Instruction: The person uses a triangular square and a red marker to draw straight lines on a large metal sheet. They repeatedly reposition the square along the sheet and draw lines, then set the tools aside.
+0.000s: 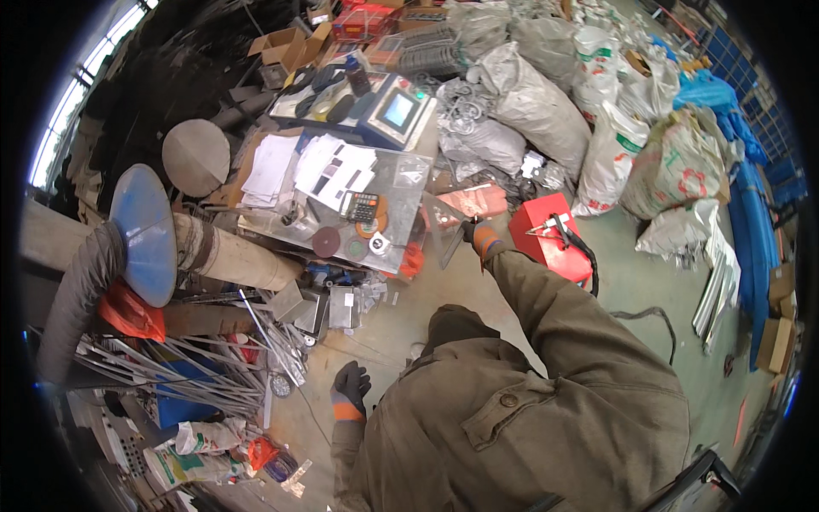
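Note:
My right hand [483, 238], in a dark glove with an orange band, is stretched forward beside the table's right corner. Its fingers are closed on a thin grey metal strip [450, 249], whose full shape is hard to make out. Just right of it, a red box-shaped machine [550, 232] stands on the floor with a metal-tipped tool [548, 225] and black cable on top. My left hand [351, 383], gloved alike, hangs low at my left side with its fingers curled and nothing visible in them.
Left of the right hand is a metal table [281, 224] with papers, a calculator [362, 206], discs and a screen unit [397, 111]. Metal strips [213, 358] lie heaped at left, below a large duct [243, 260]. Stuffed sacks [529, 102] crowd the far right; a cable [661, 314] crosses the floor.

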Motion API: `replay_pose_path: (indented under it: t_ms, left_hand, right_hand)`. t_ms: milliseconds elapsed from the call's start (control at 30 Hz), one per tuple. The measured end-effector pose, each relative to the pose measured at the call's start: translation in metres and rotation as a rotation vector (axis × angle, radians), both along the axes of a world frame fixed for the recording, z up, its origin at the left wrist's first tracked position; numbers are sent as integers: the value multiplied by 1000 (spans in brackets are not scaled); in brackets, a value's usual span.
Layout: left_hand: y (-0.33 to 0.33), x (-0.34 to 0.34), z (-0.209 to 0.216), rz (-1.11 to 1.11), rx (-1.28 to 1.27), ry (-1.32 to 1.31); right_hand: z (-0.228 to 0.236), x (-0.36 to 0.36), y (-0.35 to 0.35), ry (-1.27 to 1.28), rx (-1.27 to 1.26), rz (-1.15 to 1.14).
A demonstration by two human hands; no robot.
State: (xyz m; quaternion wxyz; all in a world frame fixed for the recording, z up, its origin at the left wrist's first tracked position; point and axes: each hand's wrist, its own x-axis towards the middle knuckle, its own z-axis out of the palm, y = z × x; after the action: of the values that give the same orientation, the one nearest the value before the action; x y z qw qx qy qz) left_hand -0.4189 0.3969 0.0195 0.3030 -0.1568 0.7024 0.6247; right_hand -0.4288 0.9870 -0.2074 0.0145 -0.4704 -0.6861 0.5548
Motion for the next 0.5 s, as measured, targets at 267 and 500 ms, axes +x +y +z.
replay_pose_path:
  t_ms: [267, 500]
  left_hand:
    - [-31, -17, -70, 196, 19, -139]
    - [11, -21, -68, 373, 70, -295]
  right_hand:
    - [-128, -196, 78, -232, 351, 239]
    - [-146, -298, 94, -451, 468, 554]
